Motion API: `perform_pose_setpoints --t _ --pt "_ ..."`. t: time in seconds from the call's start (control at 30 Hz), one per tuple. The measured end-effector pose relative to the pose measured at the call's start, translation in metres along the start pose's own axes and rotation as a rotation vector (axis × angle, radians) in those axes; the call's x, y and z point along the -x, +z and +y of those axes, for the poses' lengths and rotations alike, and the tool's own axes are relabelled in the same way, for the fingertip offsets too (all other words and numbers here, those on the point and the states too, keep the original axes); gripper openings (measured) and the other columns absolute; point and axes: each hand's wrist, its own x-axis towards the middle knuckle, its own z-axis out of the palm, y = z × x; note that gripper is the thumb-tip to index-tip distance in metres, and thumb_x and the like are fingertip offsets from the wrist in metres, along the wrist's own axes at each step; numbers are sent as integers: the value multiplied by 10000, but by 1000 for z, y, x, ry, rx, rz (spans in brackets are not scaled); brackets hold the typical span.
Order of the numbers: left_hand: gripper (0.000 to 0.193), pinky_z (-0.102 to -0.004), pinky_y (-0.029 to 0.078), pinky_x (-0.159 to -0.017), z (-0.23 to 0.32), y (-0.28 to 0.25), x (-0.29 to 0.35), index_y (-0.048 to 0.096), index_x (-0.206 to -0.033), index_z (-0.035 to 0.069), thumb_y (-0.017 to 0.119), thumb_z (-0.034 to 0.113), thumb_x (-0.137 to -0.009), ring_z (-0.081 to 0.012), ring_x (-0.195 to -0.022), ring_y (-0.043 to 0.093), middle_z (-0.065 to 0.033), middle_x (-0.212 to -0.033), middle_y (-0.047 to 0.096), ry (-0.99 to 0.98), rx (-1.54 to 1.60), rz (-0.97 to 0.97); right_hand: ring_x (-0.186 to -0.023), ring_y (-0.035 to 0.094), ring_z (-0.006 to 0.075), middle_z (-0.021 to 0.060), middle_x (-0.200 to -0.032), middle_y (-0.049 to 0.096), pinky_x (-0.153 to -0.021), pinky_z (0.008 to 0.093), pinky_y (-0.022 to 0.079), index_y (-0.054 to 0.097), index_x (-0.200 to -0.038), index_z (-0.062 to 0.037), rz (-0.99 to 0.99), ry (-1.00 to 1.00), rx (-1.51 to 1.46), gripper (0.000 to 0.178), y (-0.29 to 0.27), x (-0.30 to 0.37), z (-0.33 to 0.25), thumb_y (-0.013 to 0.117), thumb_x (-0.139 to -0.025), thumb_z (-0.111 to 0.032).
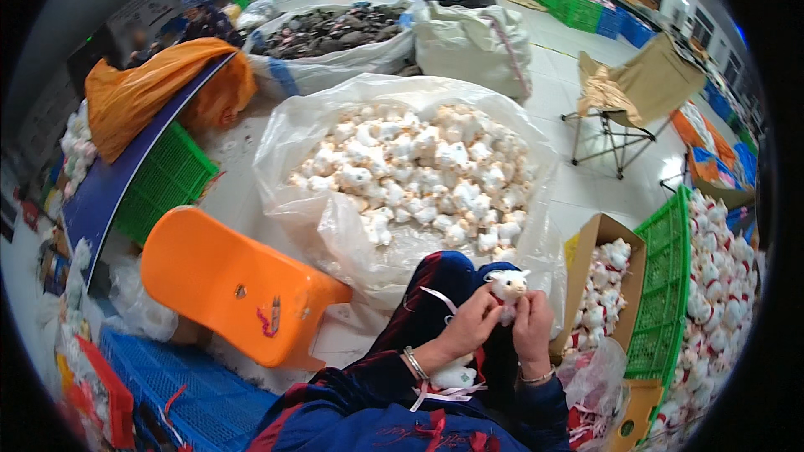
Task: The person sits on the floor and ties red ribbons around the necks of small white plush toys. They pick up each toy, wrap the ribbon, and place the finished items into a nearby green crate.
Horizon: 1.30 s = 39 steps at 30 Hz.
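A small white plush animal (507, 284) with a pinkish muzzle is held up over my knees, its head on top. My left hand (471, 323) pinches it from the left, fingers closed around its lower part. My right hand (533, 326) grips its other side with thumb and fingertips bent in. Whatever the fingertips hold at the toy's neck is hidden. In my lap lies another white plush (455, 377), with pale pink ribbon (422, 395) beside it.
A big clear plastic bag (280, 146) full of white plush toys spreads ahead. To the left stands an orange chair (209, 276) with small snips (275, 315) on it, near a blue crate (180, 393). At right are a cardboard box (586, 264) and a green crate (662, 285).
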Motion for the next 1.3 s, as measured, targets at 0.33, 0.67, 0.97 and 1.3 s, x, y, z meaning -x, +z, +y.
perform_pose_setpoints --t 0.33,0.67,0.97,1.3 --pt "180 -265 519 -724 6 -3 -2 574 -909 0 703 119 -949 -106 -824 610 -170 -1289 646 -74 3 75 -667 683 303 175 -766 681 -612 390 520 626 -927 -3 -44 83 -127 127 0 -8 1 648 -972 -120" --pt "307 -302 468 -630 -2 3 -8 503 -752 21 768 116 -873 -156 -681 522 -65 -800 537 -62 -25 186 -666 671 353 175 -758 670 -585 411 507 615 -937 -22 -126 11 -139 112 -2 -10 -11 647 -976 -123" --pt "276 -286 473 -645 -6 -1 -9 507 -773 35 743 114 -893 -132 -705 529 -49 -795 538 -97 -30 164 -636 666 341 163 -744 669 -581 407 513 618 -935 -23 -96 3 -139 119 6 -11 -5 669 -962 -126" --pt "190 -225 499 -685 -13 0 -7 547 -862 52 675 135 -976 -55 -756 572 31 -817 569 -214 292 153 -1042 650 267 174 -1168 639 -917 355 517 494 -1373 10 -288 -28 -209 689 -1 1 -9 823 -821 -239"
